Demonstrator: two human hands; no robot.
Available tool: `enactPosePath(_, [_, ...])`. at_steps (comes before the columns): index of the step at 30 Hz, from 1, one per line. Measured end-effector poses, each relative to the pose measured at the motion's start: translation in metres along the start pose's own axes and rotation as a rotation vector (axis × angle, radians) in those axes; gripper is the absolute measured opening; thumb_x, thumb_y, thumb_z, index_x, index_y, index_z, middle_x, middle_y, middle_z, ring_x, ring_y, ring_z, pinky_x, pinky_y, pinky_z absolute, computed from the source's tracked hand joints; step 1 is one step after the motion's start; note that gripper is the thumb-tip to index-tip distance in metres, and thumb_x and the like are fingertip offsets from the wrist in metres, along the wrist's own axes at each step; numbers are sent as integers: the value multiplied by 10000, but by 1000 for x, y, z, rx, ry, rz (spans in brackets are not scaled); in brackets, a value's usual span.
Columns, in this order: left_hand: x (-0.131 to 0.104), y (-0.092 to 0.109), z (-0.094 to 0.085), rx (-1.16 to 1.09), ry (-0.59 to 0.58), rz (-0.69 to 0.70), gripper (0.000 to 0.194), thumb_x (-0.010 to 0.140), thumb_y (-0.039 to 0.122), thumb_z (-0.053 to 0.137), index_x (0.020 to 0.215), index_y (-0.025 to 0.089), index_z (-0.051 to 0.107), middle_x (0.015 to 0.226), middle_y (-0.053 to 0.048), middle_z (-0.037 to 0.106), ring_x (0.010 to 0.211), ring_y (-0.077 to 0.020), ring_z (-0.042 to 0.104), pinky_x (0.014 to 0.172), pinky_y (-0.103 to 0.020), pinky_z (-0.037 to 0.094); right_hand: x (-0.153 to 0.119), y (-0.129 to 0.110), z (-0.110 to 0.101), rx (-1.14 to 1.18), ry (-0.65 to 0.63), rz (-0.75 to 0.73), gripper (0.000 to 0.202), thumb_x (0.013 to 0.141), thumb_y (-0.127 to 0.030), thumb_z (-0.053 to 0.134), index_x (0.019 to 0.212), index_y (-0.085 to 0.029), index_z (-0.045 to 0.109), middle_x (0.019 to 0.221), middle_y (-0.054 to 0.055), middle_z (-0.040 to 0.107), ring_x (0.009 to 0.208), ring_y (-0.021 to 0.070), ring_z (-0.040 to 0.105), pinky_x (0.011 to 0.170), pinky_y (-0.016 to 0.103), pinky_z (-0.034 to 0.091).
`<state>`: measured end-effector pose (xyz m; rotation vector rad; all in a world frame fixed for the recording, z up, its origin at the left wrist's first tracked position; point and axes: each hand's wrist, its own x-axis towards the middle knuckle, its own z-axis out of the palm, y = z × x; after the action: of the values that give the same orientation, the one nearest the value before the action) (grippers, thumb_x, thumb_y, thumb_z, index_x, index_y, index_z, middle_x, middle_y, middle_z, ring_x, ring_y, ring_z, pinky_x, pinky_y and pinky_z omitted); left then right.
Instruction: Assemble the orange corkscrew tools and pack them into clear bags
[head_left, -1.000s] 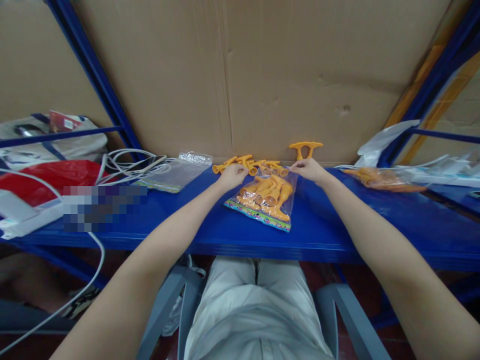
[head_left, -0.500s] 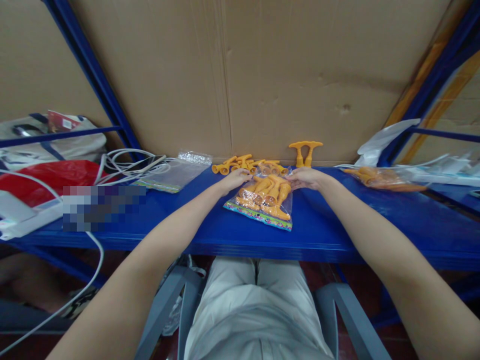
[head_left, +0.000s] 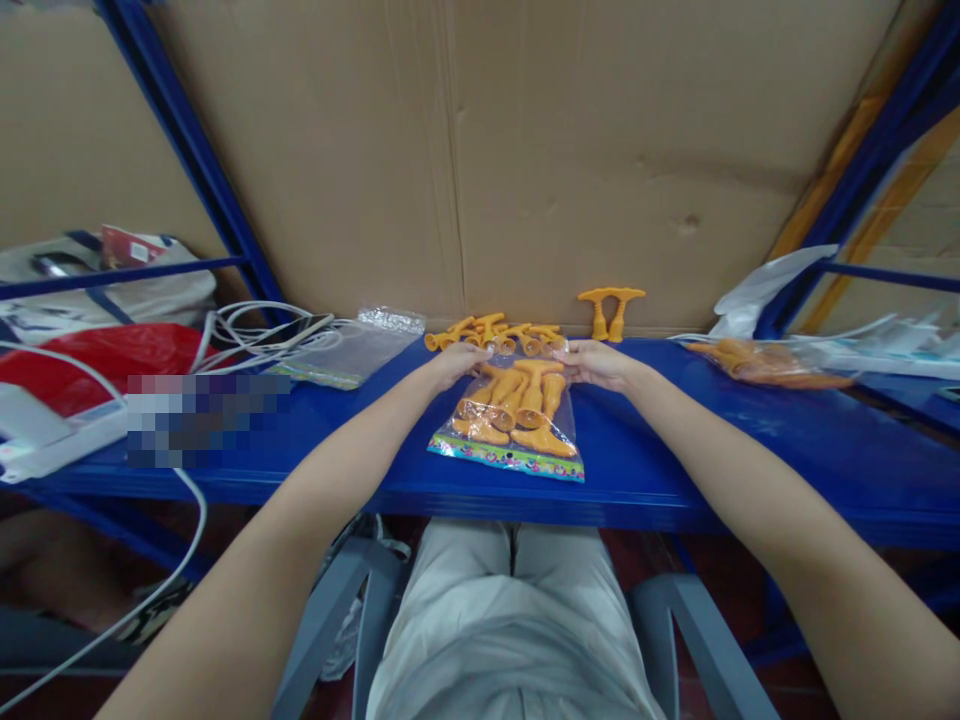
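A clear plastic bag (head_left: 566, 420) with a colourful printed strip along its near edge lies on the blue table (head_left: 645, 460). Several orange T-shaped plastic pieces (head_left: 517, 395) are inside it. My left hand (head_left: 459, 362) pinches the bag's far left corner, and my right hand (head_left: 596, 363) pinches the far right corner. Just behind the hands lies a row of loose orange pieces (head_left: 491, 330). Two more orange pieces (head_left: 611, 308) stand upright against the cardboard, right of that row.
A flat clear bag (head_left: 352, 350) lies to the left, beside coiled white cables (head_left: 259, 335) and a red bag (head_left: 112, 360). At the right is another bag of orange pieces (head_left: 765, 360). A cardboard wall (head_left: 525, 150) and blue posts (head_left: 184, 150) bound the back.
The filled bag has been pulled straighter and lies flatter, its printed edge slightly nearer me. Its orange pieces have spread out. Both hands have shifted a little to the left.
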<state>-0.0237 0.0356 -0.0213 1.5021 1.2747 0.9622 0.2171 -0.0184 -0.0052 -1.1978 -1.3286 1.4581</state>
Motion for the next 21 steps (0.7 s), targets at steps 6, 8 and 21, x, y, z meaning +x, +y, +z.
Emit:
enactPosePath(6, [3,0,-6,-79,41,-73,80,748,89,647,734,162,616,652,-14,603,671,-128,630,755,-294,557,0,0,-5,-83,23,83,136,884,-117,650,765,-144,589,620,34,689,534,118,665,606,239,588])
enactPosePath(8, [3,0,-6,-87,17,-66,102,769,161,666,868,180,652,738,-39,662,737,-157,673,796,-338,573,2,1,-7,-91,30,84,141,871,-117,667,755,-141,591,620,44,693,535,121,665,609,242,593])
enactPosePath(21, [-6,4,-15,-86,-45,-66,143,670,22,665,700,161,647,758,-28,714,831,-178,717,887,-381,577,6,6,-19,-75,-19,9,156,792,-23,673,874,-137,742,785,61,754,672,129,714,807,316,600])
